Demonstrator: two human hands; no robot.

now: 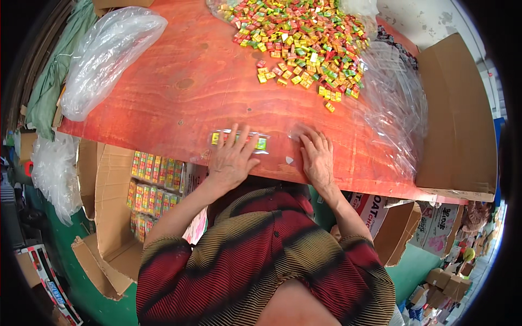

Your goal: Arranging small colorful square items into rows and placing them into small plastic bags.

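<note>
Hiding part of the clear packet (262, 144), left fingers (242, 137) lie spread; whether right fingers (317, 142) grip, I cannot tell.

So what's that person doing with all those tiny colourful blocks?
The person's left hand is spread over a short row of little blocks in clear plastic, near the front edge of the red table. The right hand is just to the right of that row; whether it holds anything is hard to tell. A big loose pile of blocks lies farther back, and a cardboard box below, on the left, has rows of colourful packs inside.
</note>
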